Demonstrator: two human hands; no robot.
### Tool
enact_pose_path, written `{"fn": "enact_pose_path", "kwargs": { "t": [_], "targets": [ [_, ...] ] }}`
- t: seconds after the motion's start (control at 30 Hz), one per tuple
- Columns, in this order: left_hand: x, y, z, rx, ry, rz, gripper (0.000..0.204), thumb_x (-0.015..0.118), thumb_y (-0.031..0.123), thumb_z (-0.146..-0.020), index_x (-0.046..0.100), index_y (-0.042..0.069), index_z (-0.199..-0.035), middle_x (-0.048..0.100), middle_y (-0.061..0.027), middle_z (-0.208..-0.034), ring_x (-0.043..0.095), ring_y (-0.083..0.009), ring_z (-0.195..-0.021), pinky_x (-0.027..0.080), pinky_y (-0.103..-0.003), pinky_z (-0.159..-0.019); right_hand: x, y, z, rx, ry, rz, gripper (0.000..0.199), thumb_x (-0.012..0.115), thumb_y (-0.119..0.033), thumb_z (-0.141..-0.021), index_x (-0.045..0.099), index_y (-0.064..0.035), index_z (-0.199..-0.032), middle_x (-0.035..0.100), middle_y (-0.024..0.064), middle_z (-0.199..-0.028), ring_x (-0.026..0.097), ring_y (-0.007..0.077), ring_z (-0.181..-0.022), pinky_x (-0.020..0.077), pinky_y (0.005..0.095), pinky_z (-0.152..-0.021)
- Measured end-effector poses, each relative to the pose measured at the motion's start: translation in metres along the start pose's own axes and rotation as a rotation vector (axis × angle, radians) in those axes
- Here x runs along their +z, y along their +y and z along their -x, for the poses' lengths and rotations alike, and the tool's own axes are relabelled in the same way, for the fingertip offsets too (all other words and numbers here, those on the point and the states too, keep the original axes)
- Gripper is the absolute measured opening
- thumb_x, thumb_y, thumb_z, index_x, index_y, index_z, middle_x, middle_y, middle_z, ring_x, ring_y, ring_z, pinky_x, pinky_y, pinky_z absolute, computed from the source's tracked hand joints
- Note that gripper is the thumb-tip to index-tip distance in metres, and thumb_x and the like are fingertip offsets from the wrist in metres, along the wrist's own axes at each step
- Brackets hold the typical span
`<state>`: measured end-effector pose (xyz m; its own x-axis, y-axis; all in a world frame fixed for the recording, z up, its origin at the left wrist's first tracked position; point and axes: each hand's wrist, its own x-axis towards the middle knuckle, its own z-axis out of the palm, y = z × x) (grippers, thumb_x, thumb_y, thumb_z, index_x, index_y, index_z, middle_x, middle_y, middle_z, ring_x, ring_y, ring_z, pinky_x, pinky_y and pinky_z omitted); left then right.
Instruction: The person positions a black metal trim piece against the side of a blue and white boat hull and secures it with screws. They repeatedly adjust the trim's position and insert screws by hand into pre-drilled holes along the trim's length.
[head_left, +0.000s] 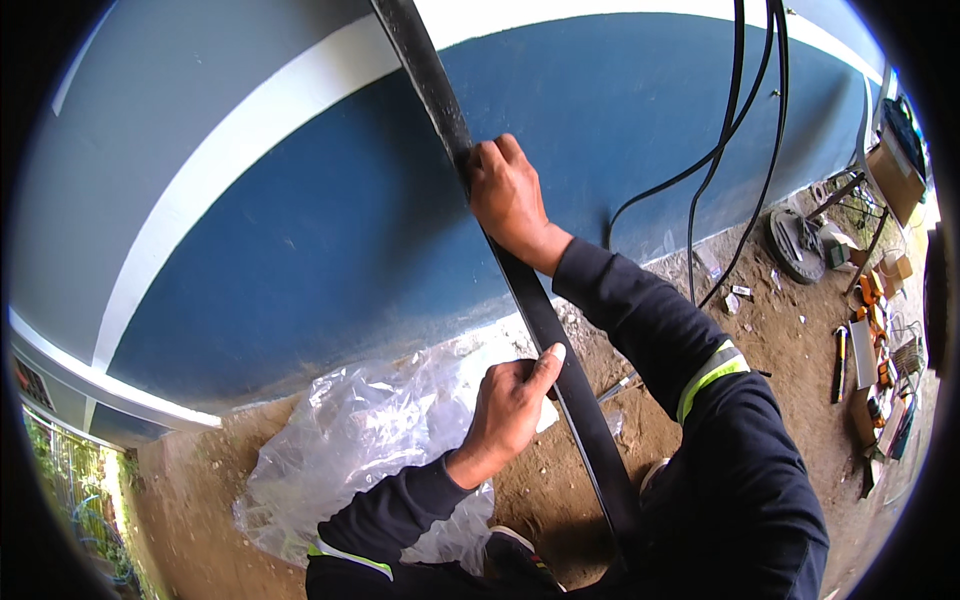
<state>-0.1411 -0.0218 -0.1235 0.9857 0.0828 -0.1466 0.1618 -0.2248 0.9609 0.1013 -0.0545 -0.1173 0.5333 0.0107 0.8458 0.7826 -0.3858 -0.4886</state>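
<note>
A long, flat black bar (588, 425) runs at a slant from the top of the view down toward my body. My right hand (510, 200) is higher up on it, fingers curled closed at the bar's edge. Lower down, my left hand (510, 405) grips the same bar from its left side, the thumb lying across its face and the other fingers bent in. What the curled fingers cover is hidden from this view.
Crumpled clear plastic sheeting (370, 430) lies on the dirt beneath my left arm. Black cables (725, 150) hang along the blue wall (300, 230). To the right are a hammer (840, 365), a round dark base (795, 245) and scattered orange tools (872, 290).
</note>
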Motion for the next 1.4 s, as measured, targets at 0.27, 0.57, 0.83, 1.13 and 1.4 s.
{"fn": "enact_pose_path", "kwargs": {
  "t": [0.27, 0.57, 0.83, 1.13, 1.4],
  "targets": [
    [0.000, 0.005, 0.004, -0.017, 0.009, -0.034, 0.069, 0.062, 0.052, -0.107, 0.060, -0.002, -0.063, 0.051, -0.0036, -0.053, 0.055, -0.0122, -0.052, 0.041, -0.036, -0.052, -0.003, -0.001, -0.004, 0.083, -0.015, -0.074, 0.012, 0.065, 0.004, -0.087, 0.062, -0.0025, -0.096, 0.058, 0.0198, -0.096, 0.062, 0.0460, -0.086, 0.0518, 0.0538, -0.075],
    [-0.033, 0.007, -0.005, 0.329, 0.368, -0.071, 0.063, 0.051, 0.047, -0.114, 0.068, 0.004, -0.072, 0.035, 0.0090, -0.058, 0.033, -0.0045, -0.056, 0.024, -0.030, -0.053, -0.080, -0.058, -0.003, 0.294, -0.360, -0.305, 0.005, 0.076, -0.001, -0.086, 0.072, -0.0010, -0.089, 0.072, 0.0162, -0.090, 0.074, 0.0341, -0.081, 0.0571, 0.0431, -0.074],
    [-0.066, 0.024, -0.017, 0.331, 0.261, 0.282, 0.059, 0.044, 0.043, -0.117, 0.072, -0.002, -0.091, 0.047, 0.0097, -0.069, 0.035, -0.0015, -0.061, 0.025, -0.027, -0.053, -0.113, -0.112, 0.008, 0.251, -0.876, -0.545, 0.015, 0.081, -0.007, -0.085, 0.079, 0.0018, -0.096, 0.079, 0.0155, -0.087, 0.078, 0.0223, -0.081, 0.0605, 0.0343, -0.075],
    [-0.064, 0.017, -0.015, 0.198, 0.326, 0.528, 0.042, 0.057, 0.039, -0.113, 0.055, 0.011, -0.082, 0.043, 0.0066, -0.068, 0.033, -0.0029, -0.054, 0.028, -0.023, -0.049, -0.112, -0.103, 0.005, 0.293, -0.949, -0.686, 0.008, 0.079, 0.004, -0.089, 0.081, 0.0025, -0.097, 0.080, 0.0095, -0.090, 0.076, 0.0152, -0.082, 0.0617, 0.0291, -0.075],
    [-0.049, 0.005, -0.013, 0.113, 0.216, 0.466, 0.040, 0.065, 0.032, -0.110, 0.053, 0.011, -0.078, 0.042, 0.0073, -0.067, 0.037, -0.0032, -0.054, 0.032, -0.024, -0.050, -0.072, -0.014, -0.024, 0.294, -0.433, -0.419, 0.014, 0.076, 0.006, -0.090, 0.076, 0.0072, -0.104, 0.075, 0.0092, -0.100, 0.076, 0.0154, -0.084, 0.0622, 0.0298, -0.074]
  ]
}}
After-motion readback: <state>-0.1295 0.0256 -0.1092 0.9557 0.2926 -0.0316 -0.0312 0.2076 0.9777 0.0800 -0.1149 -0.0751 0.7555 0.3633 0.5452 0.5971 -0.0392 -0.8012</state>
